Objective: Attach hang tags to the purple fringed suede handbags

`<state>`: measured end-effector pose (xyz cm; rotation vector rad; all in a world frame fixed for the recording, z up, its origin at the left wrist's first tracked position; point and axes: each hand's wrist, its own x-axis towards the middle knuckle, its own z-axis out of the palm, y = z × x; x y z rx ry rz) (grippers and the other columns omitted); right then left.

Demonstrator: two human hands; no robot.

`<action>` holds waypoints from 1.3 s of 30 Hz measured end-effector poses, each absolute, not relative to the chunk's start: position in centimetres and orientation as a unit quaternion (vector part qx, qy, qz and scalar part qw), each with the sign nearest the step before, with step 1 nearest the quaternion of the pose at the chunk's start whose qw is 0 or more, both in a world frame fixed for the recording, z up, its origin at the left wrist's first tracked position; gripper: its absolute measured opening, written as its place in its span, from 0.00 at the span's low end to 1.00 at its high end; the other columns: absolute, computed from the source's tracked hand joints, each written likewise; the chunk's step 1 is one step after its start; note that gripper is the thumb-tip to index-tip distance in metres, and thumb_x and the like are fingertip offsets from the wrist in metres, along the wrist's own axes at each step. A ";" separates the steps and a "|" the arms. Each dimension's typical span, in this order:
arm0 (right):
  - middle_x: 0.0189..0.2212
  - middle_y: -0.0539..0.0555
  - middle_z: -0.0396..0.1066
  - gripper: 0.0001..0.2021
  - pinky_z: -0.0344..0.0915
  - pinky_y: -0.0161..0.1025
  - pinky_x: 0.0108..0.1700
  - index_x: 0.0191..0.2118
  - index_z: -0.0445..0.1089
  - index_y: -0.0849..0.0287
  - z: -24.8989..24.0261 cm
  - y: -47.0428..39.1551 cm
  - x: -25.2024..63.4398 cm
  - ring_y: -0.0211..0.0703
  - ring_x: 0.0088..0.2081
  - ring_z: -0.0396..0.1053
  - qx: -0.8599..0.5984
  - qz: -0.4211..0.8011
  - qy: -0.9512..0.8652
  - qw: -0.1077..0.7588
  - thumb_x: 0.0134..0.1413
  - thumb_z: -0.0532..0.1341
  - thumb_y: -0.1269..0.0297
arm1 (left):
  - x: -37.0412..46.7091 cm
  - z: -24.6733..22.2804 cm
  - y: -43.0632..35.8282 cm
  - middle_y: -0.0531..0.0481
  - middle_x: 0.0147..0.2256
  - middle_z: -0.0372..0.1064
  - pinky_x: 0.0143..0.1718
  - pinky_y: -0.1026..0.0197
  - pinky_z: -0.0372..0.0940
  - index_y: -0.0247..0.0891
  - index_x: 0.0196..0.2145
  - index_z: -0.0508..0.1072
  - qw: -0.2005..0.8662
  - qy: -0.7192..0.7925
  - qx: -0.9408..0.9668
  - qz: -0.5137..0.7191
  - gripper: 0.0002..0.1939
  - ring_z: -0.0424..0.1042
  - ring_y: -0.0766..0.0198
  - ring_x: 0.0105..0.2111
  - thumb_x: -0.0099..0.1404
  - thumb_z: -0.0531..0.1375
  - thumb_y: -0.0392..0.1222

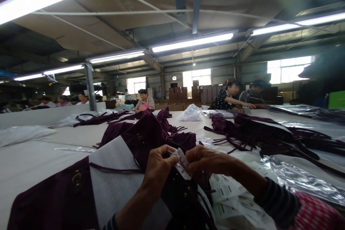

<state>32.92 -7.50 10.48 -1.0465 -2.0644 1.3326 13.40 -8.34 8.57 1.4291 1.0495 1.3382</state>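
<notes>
Between my two hands is a small clear plastic bag (182, 165), crumpled and held above the work. My left hand (159, 165) pinches its left side with thumb and fingers. From the right, my right hand (205, 160) grips the other side; what lies inside the bag is too small to make out. Under my hands lies a dark purple bag (145, 136) with brass-coloured buckles and thin straps. A white sheet (115, 172) lies across it, next to a purple flap (56, 194) with a buckle at the left.
Printed white packets (226, 201) are heaped by my right forearm. More purple bags (242, 129) lie to the right, near shiny clear plastic sleeves (304, 176). White plastic (24, 133) rests at the left. Across the table (72, 138), a person (144, 101) and other people (226, 97) work.
</notes>
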 end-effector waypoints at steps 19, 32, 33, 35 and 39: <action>0.18 0.48 0.66 0.08 0.48 0.32 0.23 0.24 0.75 0.64 8.7 -8.8 29.9 0.32 0.21 0.56 -0.435 0.424 -0.634 0.478 0.42 0.69 0.63 | 14.2 9.5 -8.9 0.52 0.29 0.67 0.31 0.63 0.55 0.36 0.27 0.71 0.123 0.463 0.789 0.384 0.06 0.66 0.64 0.29 0.54 0.58 0.28; 0.13 0.44 0.56 0.06 0.42 0.33 0.20 0.20 0.65 0.60 7.1 -8.8 29.8 0.30 0.17 0.49 -0.440 0.489 -0.535 0.530 0.42 0.60 0.65 | 13.4 9.9 -9.1 0.55 0.25 0.69 0.27 0.64 0.52 0.38 0.26 0.70 0.199 0.466 0.782 0.362 0.02 0.66 0.64 0.27 0.56 0.59 0.36; 0.13 0.43 0.55 0.06 0.42 0.33 0.20 0.20 0.65 0.60 7.1 -8.9 29.7 0.30 0.17 0.48 -0.435 0.492 -0.533 0.534 0.42 0.60 0.65 | 13.4 9.8 -9.1 0.55 0.25 0.68 0.27 0.64 0.52 0.38 0.26 0.70 0.199 0.464 0.784 0.362 0.02 0.66 0.64 0.27 0.57 0.59 0.36; 0.14 0.44 0.57 0.06 0.45 0.32 0.20 0.21 0.65 0.60 7.1 -9.1 29.5 0.30 0.18 0.51 -0.432 0.472 -0.544 0.543 0.42 0.60 0.66 | 13.4 9.8 -9.0 0.55 0.24 0.68 0.27 0.64 0.52 0.39 0.26 0.70 0.194 0.461 0.790 0.354 0.03 0.66 0.65 0.27 0.57 0.58 0.36; 0.17 0.45 0.59 0.06 0.49 0.31 0.21 0.23 0.66 0.60 7.1 -8.9 29.4 0.31 0.19 0.54 -0.437 0.445 -0.557 0.548 0.44 0.60 0.65 | 13.4 10.0 -9.1 0.56 0.24 0.67 0.28 0.64 0.52 0.39 0.26 0.69 0.167 0.450 0.810 0.337 0.03 0.65 0.65 0.27 0.57 0.58 0.35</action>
